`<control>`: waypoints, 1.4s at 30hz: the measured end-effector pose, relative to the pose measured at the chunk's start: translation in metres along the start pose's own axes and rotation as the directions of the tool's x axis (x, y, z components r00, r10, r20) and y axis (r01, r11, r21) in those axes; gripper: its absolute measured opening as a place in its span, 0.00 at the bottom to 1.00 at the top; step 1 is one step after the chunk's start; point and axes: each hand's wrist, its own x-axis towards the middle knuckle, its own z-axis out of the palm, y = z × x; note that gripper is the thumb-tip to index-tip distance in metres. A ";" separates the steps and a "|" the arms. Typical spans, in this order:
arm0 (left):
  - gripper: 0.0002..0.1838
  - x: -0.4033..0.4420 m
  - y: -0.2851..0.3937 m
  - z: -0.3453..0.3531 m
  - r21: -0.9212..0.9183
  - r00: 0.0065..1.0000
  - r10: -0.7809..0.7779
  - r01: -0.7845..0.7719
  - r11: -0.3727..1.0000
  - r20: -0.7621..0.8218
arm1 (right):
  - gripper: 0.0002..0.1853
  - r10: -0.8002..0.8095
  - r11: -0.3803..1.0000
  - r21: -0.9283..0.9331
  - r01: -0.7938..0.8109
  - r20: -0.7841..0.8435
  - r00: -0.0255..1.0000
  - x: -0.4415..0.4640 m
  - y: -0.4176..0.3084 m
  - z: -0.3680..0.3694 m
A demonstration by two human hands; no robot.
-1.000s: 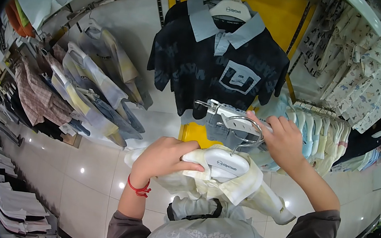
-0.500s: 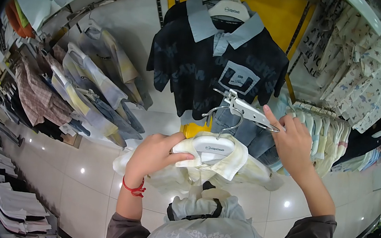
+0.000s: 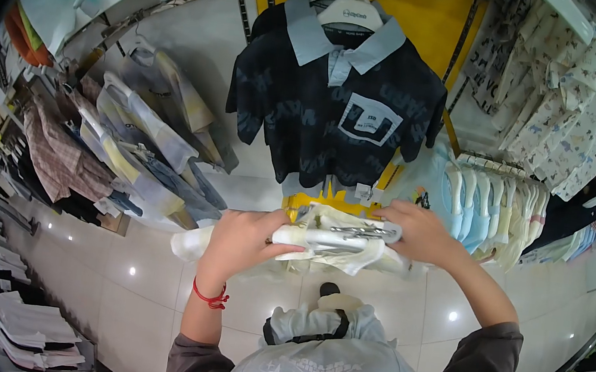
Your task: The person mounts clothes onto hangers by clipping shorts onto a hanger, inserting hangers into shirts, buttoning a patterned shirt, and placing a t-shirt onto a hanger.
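My left hand is closed on the collar of a pale cream and yellow shirt, near its left end. A white hanger sits inside the collar, seen nearly edge-on. My right hand is closed round the end of a white clip hanger, whose metal parts lie across the top of the shirt. What hangs below this hanger is hidden by the shirt and my hands. Just beyond both hands, a black polo shirt with a grey collar hangs on a white hanger.
Tie-dye shirts and jeans hang at the left, with a plaid shirt beyond. Pale baby clothes hang on a rail at the right, below patterned shirts. Folded clothes are stacked low at the left. Tiled floor lies below.
My right hand has come down and inward with the clip hanger, bringing it against the shirt. The shirt's collar has tipped from facing me to nearly edge-on. My left hand keeps its grip.
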 end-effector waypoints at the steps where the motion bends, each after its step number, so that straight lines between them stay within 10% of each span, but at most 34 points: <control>1: 0.21 0.001 0.002 0.002 -0.004 1.000 0.023 -0.023 1.000 0.004 | 0.23 -0.036 0.999 0.039 0.033 0.082 0.996 0.004 0.003 0.001; 10: 0.20 0.001 0.013 0.019 -0.114 0.986 0.149 -0.158 0.981 -0.079 | 0.16 -0.160 0.987 0.081 0.140 0.382 0.910 0.036 -0.013 0.029; 15: 0.19 -0.001 0.023 0.013 -0.165 0.992 0.120 -0.124 0.978 -0.031 | 0.14 -0.378 0.922 0.191 0.338 0.248 0.892 0.033 0.015 0.087; 20: 0.19 -0.002 0.024 0.013 -0.132 0.992 0.129 -0.129 0.983 -0.007 | 0.16 -0.263 0.922 0.379 0.083 0.454 0.851 0.032 0.006 0.093; 24: 0.19 -0.007 0.016 0.022 -0.056 0.980 0.188 -0.193 0.980 -0.071 | 0.16 -0.446 0.820 0.538 0.194 0.391 0.805 0.028 -0.001 0.072; 27: 0.19 -0.012 0.015 0.019 -0.033 0.987 0.140 -0.143 0.989 -0.082 | 0.16 -0.302 0.529 0.830 -0.179 0.381 0.874 0.017 0.004 0.051; 30: 0.20 -0.010 0.014 0.015 -0.084 0.988 0.122 -0.130 0.988 -0.100 | 0.15 -0.179 0.720 0.657 -0.223 0.487 0.855 0.022 0.002 0.040; 33: 0.17 -0.010 0.019 0.010 -0.054 0.973 0.184 -0.193 0.980 -0.138 | 0.15 -0.199 0.928 0.340 0.150 0.115 0.973 0.014 0.000 0.031; 42: 0.15 -0.009 0.042 0.002 -0.129 0.981 0.189 -0.182 0.975 0.044 | 0.17 -0.213 0.977 -0.004 0.214 -0.131 0.968 0.009 -0.008 -0.041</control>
